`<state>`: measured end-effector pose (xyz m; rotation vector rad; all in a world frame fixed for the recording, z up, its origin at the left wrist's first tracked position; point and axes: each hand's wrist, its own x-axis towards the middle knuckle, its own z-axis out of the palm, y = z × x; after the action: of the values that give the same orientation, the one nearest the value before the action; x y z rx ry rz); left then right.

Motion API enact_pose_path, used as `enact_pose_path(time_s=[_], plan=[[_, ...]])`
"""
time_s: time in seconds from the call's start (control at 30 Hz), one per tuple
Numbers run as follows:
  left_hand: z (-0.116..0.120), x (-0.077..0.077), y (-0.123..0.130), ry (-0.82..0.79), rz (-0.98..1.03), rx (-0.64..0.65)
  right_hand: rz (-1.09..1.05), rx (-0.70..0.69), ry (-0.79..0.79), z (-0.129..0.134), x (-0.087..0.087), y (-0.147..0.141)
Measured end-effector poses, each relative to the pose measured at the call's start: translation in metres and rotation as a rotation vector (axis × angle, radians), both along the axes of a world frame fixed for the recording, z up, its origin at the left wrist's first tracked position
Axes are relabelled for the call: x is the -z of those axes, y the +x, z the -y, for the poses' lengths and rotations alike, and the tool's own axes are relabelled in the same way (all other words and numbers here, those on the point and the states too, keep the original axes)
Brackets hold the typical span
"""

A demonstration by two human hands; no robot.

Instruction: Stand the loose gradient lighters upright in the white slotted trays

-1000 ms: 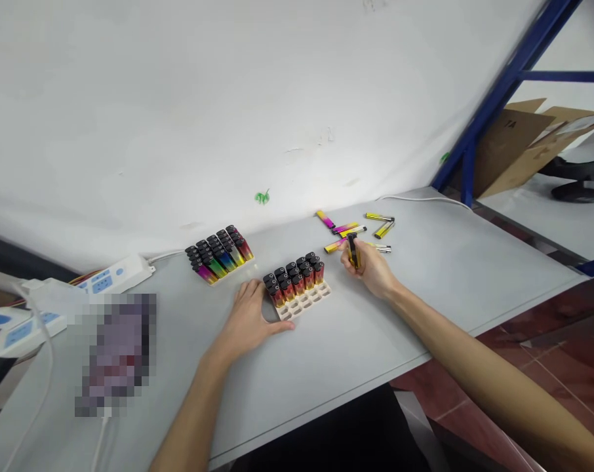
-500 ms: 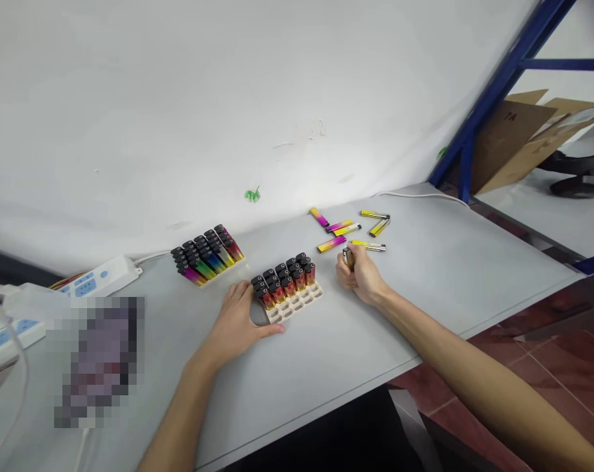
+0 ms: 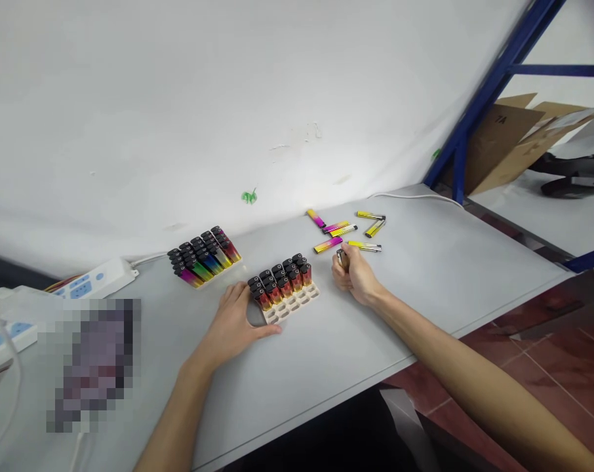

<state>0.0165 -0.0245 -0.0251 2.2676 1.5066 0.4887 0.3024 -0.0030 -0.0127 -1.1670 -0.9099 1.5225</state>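
My left hand (image 3: 234,322) rests on the table with fingers and thumb spread around the left end of a pale slotted tray (image 3: 293,305). Several red-and-yellow lighters (image 3: 284,286) with black tops stand upright in its back rows; the front slots hold nothing. To the right of the tray, my right hand (image 3: 353,274) is curled round a lighter (image 3: 343,257), its metal end poking out near the thumb. Just behind that hand, several yellow and pink lighters (image 3: 328,246) lie loose on the table, one yellow-and-silver lighter (image 3: 364,246) close to the knuckles.
A second tray of multicoloured lighters (image 3: 206,259) stands at the back left. White power strips (image 3: 98,278) with cables and a blurred object (image 3: 98,360) lie on the left. A blue metal frame (image 3: 459,167) rises at the right, with a cardboard box (image 3: 508,141) beyond it.
The camera view has shifted slightly. Both hands keep nearly the same places and holds, the right still round the lighter.
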Motion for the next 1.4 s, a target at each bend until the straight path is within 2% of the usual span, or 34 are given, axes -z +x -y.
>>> enact_pose_path(time_s=[0.33, 0.47, 0.6, 0.77, 0.97, 1.17, 1.4], plan=[[0.0, 0.0, -0.001, -0.01, -0.012, 0.004, 0.029, 0.0, -0.003, -0.001, 0.004, 0.0], [-0.001, 0.001, -0.001, -0.01, -0.008, 0.009, 0.066, -0.009, 0.099, -0.002, 0.006, -0.001], [-0.001, 0.001, -0.001, -0.003, 0.007, 0.012, 0.26, 0.019, 0.261, 0.009, 0.002, 0.002], [0.0, -0.002, 0.002, 0.007, 0.028, 0.016, 0.627, -0.074, 0.481, 0.037, -0.017, 0.002], [0.001, -0.006, 0.003, -0.014, 0.028, 0.011, 0.701, -0.192, 0.538, 0.055, -0.032, -0.032], [0.004, -0.007, 0.001, -0.024, 0.083, 0.022, 0.9, -0.264, 0.635, 0.053, -0.028, -0.07], [0.006, -0.01, 0.003, 0.003, 0.124, 0.04, 1.217, -0.288, 0.652, 0.054, -0.032, -0.084]])
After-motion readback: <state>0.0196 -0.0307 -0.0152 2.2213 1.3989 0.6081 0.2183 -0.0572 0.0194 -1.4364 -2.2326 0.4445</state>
